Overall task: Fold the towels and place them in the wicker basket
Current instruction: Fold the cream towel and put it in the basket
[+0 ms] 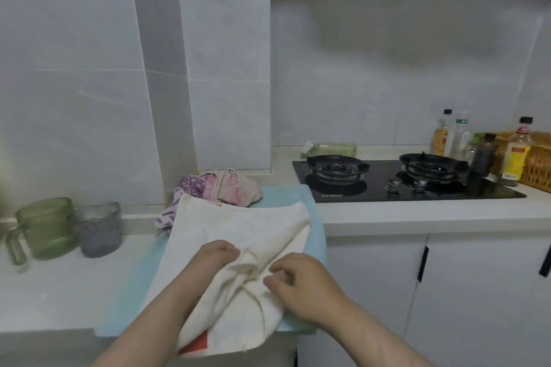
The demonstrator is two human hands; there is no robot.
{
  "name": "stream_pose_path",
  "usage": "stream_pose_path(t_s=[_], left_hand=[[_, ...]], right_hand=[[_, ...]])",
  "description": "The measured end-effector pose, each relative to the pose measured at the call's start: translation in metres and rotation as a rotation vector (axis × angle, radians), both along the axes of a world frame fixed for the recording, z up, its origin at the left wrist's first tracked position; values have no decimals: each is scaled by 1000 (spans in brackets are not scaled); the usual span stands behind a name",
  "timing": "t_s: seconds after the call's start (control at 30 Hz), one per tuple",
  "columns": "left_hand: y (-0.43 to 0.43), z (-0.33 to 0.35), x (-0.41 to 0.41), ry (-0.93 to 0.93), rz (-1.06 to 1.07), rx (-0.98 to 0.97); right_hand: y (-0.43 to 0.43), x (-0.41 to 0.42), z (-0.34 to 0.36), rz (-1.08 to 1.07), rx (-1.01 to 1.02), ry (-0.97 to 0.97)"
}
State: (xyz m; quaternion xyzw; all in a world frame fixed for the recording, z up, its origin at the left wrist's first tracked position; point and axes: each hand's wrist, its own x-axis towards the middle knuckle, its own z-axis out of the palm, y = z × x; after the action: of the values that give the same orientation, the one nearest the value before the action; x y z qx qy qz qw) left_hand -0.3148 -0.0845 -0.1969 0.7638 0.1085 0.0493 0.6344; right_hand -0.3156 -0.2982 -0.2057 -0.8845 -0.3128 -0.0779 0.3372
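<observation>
l hand [219,254], r hand [299,281] grip cream towel [238,226]

Soft, cool, even light fills the kitchen. A dim grey smudge of shadow lies on the wall [387,48] above the stove [408,185], whose black glass carries faint glare. Everything looks slightly blurred, and the bottles [450,135] right of the stove are smeared. The white towel [238,229] left of the stove is nearly washed out. Tile lines [143,68] far left of it bend.
</observation>
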Motion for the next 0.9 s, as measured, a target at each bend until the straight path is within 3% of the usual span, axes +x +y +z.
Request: stream_pose_path(t_s=[0.13, 0.23, 0.33, 0.57, 0.67, 0.77, 0.9], left_hand=[[2, -3, -2, 15, 33, -137], [2, -7, 3, 4, 58, -106], [0, -5, 3, -4, 121, 104], [-11, -5, -18, -93, -45, -67], [-11, -8, -22, -110, -125, 113], [-16, -13, -27, -129, -280, 224], [-27, -16, -33, -191, -388, 378]], right_hand=[[25, -5, 2, -41, -245, -65], [42, -5, 5, -74, -280, -30], [51, -5, 6, -127, -238, 27], [6, -7, 3, -369, 129, 127], [-29, -18, -1, -439, 244, 186], [-46, -26, -11, -421, 74, 262], [-37, -22, -10, -366, -26, 131]])
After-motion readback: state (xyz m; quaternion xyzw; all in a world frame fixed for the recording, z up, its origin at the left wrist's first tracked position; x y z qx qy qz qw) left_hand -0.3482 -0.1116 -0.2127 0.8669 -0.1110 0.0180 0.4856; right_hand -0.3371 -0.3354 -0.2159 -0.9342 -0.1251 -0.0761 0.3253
